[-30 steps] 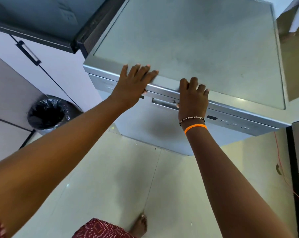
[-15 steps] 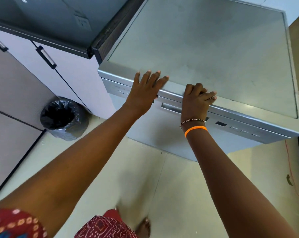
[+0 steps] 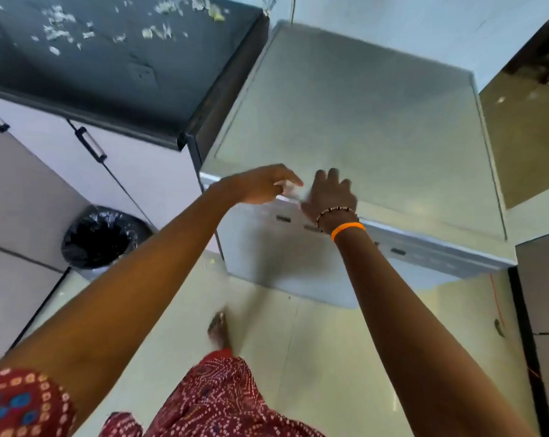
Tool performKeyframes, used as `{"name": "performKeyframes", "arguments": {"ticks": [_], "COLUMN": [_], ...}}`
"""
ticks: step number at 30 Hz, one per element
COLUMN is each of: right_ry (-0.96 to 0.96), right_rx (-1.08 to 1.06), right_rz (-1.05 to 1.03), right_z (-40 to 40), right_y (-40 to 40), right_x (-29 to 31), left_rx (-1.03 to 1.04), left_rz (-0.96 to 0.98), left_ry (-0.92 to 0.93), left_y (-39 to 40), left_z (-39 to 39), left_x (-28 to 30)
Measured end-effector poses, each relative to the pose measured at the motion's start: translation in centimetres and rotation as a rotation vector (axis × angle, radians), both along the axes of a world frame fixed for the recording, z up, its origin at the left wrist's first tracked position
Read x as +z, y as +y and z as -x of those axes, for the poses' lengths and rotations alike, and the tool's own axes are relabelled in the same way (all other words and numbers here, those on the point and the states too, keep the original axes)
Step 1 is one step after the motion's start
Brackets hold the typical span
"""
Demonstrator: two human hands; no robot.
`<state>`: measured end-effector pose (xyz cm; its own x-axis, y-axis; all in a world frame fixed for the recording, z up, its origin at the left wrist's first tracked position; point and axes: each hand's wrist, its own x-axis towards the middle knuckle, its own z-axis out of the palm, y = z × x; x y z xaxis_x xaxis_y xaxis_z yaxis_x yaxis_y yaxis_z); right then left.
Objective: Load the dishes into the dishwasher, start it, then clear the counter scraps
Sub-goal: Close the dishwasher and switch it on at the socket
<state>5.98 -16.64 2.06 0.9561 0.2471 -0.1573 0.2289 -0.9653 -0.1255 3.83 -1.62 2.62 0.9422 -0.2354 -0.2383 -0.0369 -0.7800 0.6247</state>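
Observation:
A silver freestanding dishwasher (image 3: 377, 121) stands with its door closed, its control strip (image 3: 424, 253) facing me. My left hand (image 3: 263, 184) hovers at the top front edge, fingers loosely bent, holding nothing. My right hand (image 3: 330, 197), with a bead bracelet and an orange band at the wrist, lies over the same front edge with its fingers spread on the top. Both hands are motion-blurred. Pale food scraps (image 3: 59, 29) are scattered over the dark counter (image 3: 115, 77) to the left.
A bin lined with a black bag (image 3: 100, 236) stands on the floor by the white cabinets (image 3: 134, 171). My bare foot (image 3: 218, 329) is on the pale tile floor. An orange cord (image 3: 497, 298) hangs at the dishwasher's right.
My view has lifted, bringing the scrap-strewn counter into sight. My left hand has come off the dishwasher's edge and swung right. My right hand has opened from a curled grip and shifted left.

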Motion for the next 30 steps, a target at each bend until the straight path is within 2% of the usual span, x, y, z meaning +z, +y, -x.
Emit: {"name": "performKeyframes", "arguments": {"ticks": [3,6,15,20,24,30], "right_ry": [0.170,0.210,0.064,-0.034,-0.161,-0.281], "right_rx": [0.024,-0.011,-0.011,0.058,0.110,0.286], "right_rz": [-0.141,-0.302,-0.536,-0.596,-0.664,-0.529], "right_z": [-2.7,-5.5,-14.4,-21.7,-28.4,-37.2], "right_y": [4.2,7.8,12.2,13.0,13.7,14.7], "right_x": [1.8,3.3,7.1,9.5,12.4,17.0], "left_rx": [0.152,0.235,0.208,0.269,0.263,0.336], "left_rz": [0.150,0.138,0.085,0.152,0.105,0.186], "left_ry": [-0.010,-0.019,0.006,-0.081,-0.169,-0.268], "left_y": [3.2,6.3,11.7,12.5,12.9,13.8], "left_z": [-2.7,-5.3,-13.7,-20.0,-26.5,-34.5], "left_x": [1.5,2.6,6.5,10.4,13.9,17.2]}}
